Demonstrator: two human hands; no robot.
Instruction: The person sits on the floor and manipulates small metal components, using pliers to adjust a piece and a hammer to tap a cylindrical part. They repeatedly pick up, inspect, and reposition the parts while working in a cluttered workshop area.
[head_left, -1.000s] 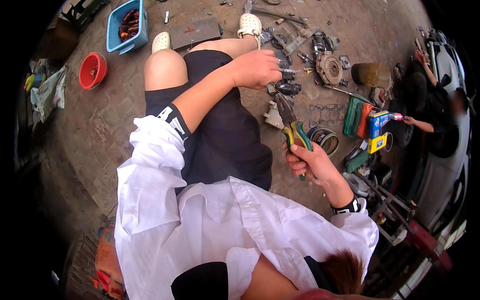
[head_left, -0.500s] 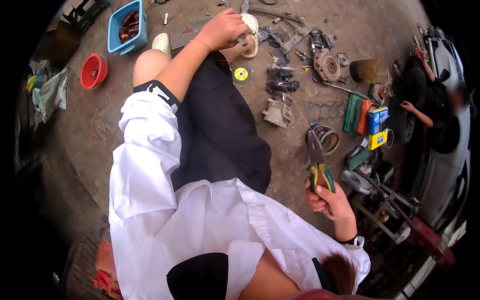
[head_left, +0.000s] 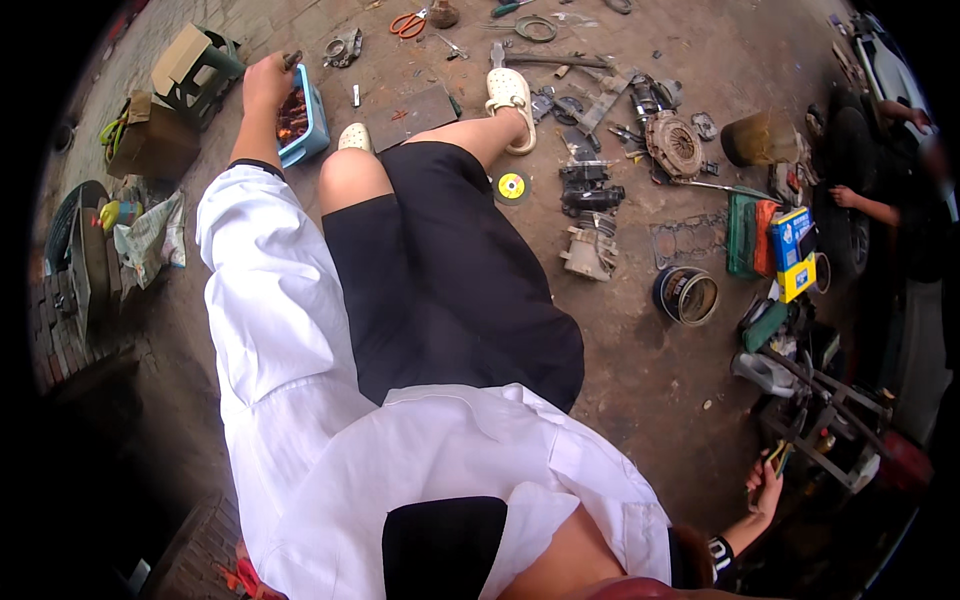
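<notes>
My left hand is closed at the near-left rim of a light-blue plastic tub. A small dark stubby piece sticks out of its fist; its kind is not clear. Reddish-brown, tangled-looking pieces lie in the tub, partly hidden by my hand and forearm. Far to the right, my right hand grips pliers with yellow-and-green handles, beside a metal frame. The jaws of the pliers are hard to make out against the clutter.
Ahead lie a hammer, a yellow disc, greasy metal parts and a clutch plate. An open tin stands nearer. Cardboard boxes are at left; another person's arm shows by a tyre at right.
My left hand has swung left from near my shoe to the blue tub, still holding the dark piece. My right hand has moved right and nearer with the pliers. The view has shifted.
</notes>
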